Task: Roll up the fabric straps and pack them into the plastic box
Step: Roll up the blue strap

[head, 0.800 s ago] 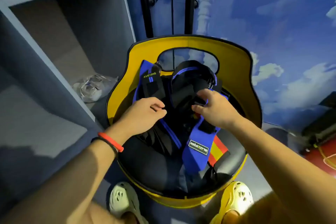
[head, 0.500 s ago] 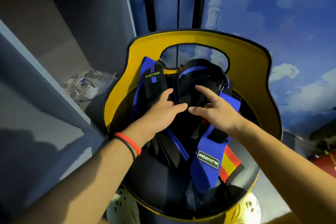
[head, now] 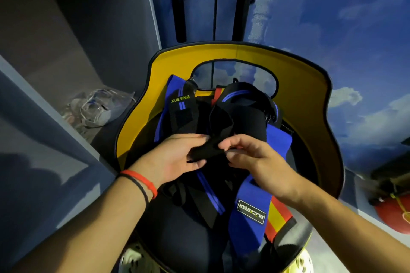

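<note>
A pile of fabric straps lies on a yellow-backed chair (head: 308, 86) with a black seat. Both hands meet over the pile's middle and hold one black strap (head: 219, 133). My left hand (head: 177, 155) grips its lower end, fingers curled round it. My right hand (head: 255, 157) pinches the same strap from the right. A black strap marked XUEYING (head: 182, 108) leans at the back left. A wide blue strap with a label (head: 248, 217) and a red-and-yellow strap (head: 277, 217) hang toward the seat's front right. No plastic box is in view.
A grey shelf unit (head: 73, 35) stands to the left, with a crumpled clear plastic bag (head: 99, 106) on its lower shelf. A sky-painted wall fills the right. A red object (head: 392, 213) sits at the right edge. Pale shoes (head: 133, 259) show below the seat.
Both hands drew back from the pile's rear toward its middle. They now hold a black strap between them, where before they only reached and touched. The camera has tilted closer.
</note>
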The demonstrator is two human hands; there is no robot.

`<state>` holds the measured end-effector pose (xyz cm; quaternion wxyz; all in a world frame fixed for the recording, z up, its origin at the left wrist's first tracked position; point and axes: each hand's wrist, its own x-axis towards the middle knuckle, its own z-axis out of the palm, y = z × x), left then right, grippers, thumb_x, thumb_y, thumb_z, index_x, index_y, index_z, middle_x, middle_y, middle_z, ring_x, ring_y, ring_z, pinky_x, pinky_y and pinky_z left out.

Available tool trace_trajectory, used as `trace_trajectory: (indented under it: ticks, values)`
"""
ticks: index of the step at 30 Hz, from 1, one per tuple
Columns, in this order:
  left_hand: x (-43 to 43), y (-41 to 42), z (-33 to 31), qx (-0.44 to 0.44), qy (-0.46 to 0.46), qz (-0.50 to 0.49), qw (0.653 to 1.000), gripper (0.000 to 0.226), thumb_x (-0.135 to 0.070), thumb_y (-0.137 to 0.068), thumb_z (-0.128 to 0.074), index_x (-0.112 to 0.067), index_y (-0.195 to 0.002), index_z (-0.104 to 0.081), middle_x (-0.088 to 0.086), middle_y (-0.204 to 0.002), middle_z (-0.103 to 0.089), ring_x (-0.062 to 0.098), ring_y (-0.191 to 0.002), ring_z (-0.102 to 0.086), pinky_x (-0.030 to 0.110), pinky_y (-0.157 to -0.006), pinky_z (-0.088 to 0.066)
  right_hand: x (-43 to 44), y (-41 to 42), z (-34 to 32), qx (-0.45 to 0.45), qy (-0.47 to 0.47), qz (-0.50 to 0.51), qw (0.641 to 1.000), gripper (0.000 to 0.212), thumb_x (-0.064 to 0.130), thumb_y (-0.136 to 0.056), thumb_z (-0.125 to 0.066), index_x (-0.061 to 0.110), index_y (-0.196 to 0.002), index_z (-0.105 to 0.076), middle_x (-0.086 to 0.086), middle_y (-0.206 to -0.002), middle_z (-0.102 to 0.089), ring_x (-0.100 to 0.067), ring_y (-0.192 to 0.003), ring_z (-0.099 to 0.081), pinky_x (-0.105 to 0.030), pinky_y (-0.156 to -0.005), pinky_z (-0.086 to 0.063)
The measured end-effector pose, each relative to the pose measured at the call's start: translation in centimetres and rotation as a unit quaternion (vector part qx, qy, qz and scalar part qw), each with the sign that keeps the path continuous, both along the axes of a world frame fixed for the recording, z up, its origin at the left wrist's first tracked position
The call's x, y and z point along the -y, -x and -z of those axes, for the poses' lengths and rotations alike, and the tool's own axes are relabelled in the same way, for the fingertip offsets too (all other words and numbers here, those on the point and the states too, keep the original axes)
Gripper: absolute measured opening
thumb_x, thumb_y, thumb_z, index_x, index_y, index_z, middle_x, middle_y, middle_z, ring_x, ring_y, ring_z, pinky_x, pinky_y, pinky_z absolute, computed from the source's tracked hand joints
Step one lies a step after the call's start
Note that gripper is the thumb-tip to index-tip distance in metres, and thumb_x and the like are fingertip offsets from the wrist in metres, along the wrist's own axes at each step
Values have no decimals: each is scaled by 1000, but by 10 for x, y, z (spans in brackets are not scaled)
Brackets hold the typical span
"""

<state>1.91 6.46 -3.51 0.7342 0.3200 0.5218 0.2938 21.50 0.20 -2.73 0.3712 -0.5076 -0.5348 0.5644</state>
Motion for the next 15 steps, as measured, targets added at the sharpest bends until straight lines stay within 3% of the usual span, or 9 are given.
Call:
trace_trajectory:
  ticks: [3,7,10,13,15]
  values:
    - [-6,11,-11,57,-9,-68,996,27,-4,-98,-50,-12,-110,-73,7,-102,-74,20,-83,-67,25,-61,-47,-4,-10,-3,-9,37,84,996,16,-3,-98,-57,9,-103,-67,-8,-98,-74,-14,-90,-71,-23,-77,-52]
    - [-27,41,-24,217,11,-227,950,26,-5,-89,-45,-22,-95,-64,3,-92,-75,13,-66,-60,19,-53,-40,-8,-23,-2,41,82,126,988,13,0,-99,-57,10,-99,-64,-15,-104,-73,-21,-88,-69,-24,-69,-51]
    - [-32,56,-28,227,-9,-242,943,25,-7,-77,-49,-20,-92,-63,2,-90,-75,13,-69,-56,20,-55,-37,-9,-26,-2,60,87,128,986,12,2,-99,-58,13,-97,-64,-18,-109,-73,-21,-88,-69,-25,-68,-51]
    - [-33,59,-26,226,-9,-243,943,24,-6,-78,-48,-21,-90,-63,3,-89,-75,14,-74,-54,22,-57,-36,-11,-24,-4,64,86,127,986,11,4,-98,-60,14,-96,-64,-21,-108,-72,-21,-88,-69,-28,-71,-51]
    - [-31,55,-23,172,-32,-209,962,27,-3,-86,-45,-19,-92,-66,4,-92,-74,16,-75,-55,23,-58,-38,-14,-24,-3,85,83,134,984,7,8,-97,-63,14,-97,-64,-16,-99,-71,-21,-87,-68,-29,-72,-51]
